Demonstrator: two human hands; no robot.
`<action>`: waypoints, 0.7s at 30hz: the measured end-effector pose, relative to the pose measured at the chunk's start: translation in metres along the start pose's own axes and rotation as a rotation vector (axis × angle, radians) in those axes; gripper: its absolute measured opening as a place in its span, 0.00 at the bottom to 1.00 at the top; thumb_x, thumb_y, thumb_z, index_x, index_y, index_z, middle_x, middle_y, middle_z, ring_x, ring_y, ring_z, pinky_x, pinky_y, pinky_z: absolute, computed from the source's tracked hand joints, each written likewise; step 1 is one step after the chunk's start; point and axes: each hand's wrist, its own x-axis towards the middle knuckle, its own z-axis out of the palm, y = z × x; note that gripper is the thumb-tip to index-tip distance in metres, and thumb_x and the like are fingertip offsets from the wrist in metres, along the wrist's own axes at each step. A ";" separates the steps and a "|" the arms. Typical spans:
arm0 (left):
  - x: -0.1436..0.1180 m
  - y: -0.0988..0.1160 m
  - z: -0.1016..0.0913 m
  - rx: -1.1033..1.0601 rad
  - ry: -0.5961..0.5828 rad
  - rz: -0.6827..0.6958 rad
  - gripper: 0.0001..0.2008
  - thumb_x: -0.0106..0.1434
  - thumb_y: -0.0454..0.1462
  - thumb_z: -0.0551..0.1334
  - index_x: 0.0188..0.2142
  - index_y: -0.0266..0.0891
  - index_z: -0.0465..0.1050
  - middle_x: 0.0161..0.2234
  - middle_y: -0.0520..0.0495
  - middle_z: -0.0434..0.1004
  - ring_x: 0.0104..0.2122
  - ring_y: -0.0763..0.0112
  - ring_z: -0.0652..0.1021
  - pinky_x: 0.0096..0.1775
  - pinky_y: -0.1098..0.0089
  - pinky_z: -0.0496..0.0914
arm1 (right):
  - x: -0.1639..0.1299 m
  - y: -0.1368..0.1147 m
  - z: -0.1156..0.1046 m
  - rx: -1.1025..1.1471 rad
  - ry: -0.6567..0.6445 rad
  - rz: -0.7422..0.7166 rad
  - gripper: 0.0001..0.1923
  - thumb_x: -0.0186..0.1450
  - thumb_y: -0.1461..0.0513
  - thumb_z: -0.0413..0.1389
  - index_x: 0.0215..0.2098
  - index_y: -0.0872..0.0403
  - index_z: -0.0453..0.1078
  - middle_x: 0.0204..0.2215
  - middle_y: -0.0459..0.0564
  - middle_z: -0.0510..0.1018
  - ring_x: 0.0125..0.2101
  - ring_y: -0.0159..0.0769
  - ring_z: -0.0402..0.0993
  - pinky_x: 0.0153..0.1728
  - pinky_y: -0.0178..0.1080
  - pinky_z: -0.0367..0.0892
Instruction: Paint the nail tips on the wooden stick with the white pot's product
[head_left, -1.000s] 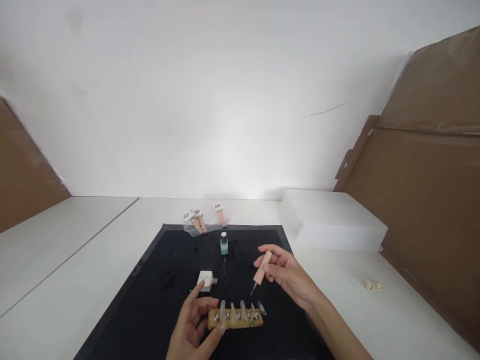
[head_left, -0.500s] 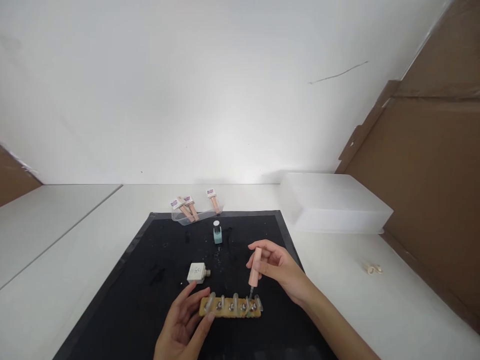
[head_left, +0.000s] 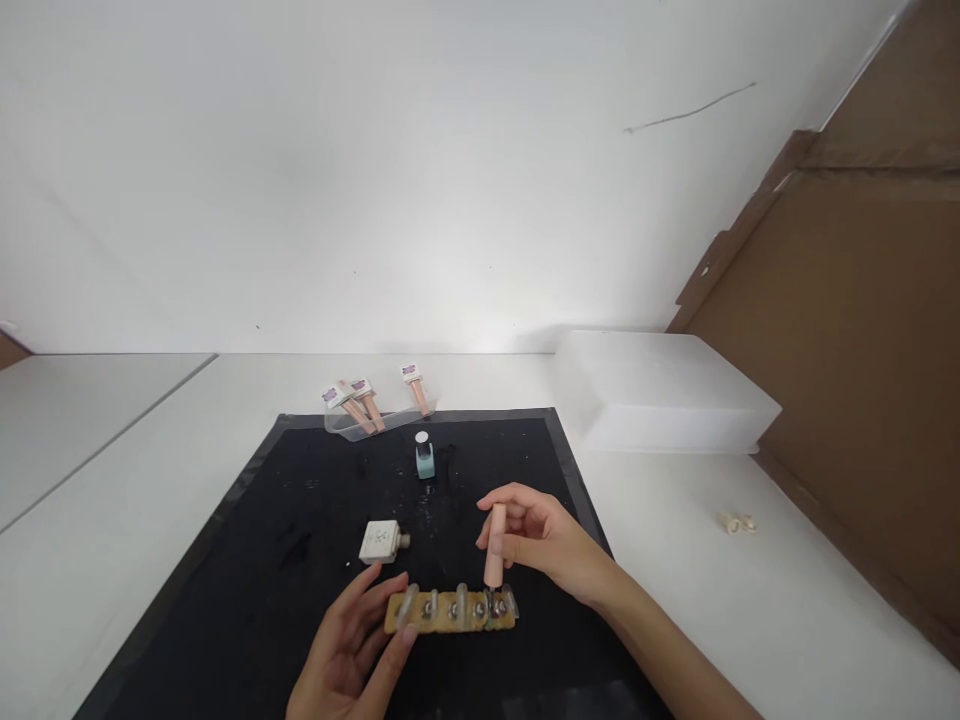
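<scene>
My left hand (head_left: 356, 640) grips the left end of a yellowish nail display strip (head_left: 442, 622) between thumb and fingers. Several clear nail tips (head_left: 461, 605) stand up from it, with shiny metal domes between them. In my right hand (head_left: 536, 530) is a pink nail polish brush cap (head_left: 495, 550), held nearly upright. Its brush points down and reaches a nail tip near the strip's right end; whether it touches is too small to tell. Just beyond my left hand lies a white square bottle (head_left: 380, 541) on its side, its neck pointing right.
A mint nail polish bottle (head_left: 425, 457) with a dark cap stands on the black mat (head_left: 300, 480). Behind it, a clear tray (head_left: 345, 432) holds several pink tubes with white labels. A white translucent box (head_left: 667, 400) sits back right, with small cream rings (head_left: 736, 523) nearer.
My right hand has lowered the brush cap slightly and brought it closer to the strip's nail tip. The whole view has shifted a little; my left hand keeps its grip on the strip.
</scene>
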 end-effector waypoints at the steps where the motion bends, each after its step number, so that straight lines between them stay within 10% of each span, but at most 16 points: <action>1: 0.000 0.000 0.000 -0.005 -0.001 -0.005 0.27 0.45 0.48 0.72 0.44 0.47 0.72 0.39 0.49 0.82 0.43 0.60 0.80 0.40 0.74 0.77 | 0.000 0.000 0.000 -0.004 0.004 0.000 0.14 0.57 0.60 0.65 0.40 0.53 0.72 0.29 0.45 0.77 0.33 0.32 0.74 0.34 0.35 0.66; 21: 0.003 -0.007 -0.007 0.034 -0.042 -0.012 0.25 0.47 0.47 0.71 0.45 0.48 0.72 0.41 0.49 0.82 0.45 0.60 0.79 0.40 0.73 0.77 | 0.001 0.003 0.003 -0.042 0.072 -0.018 0.15 0.54 0.59 0.66 0.39 0.53 0.72 0.27 0.44 0.76 0.29 0.31 0.72 0.31 0.35 0.66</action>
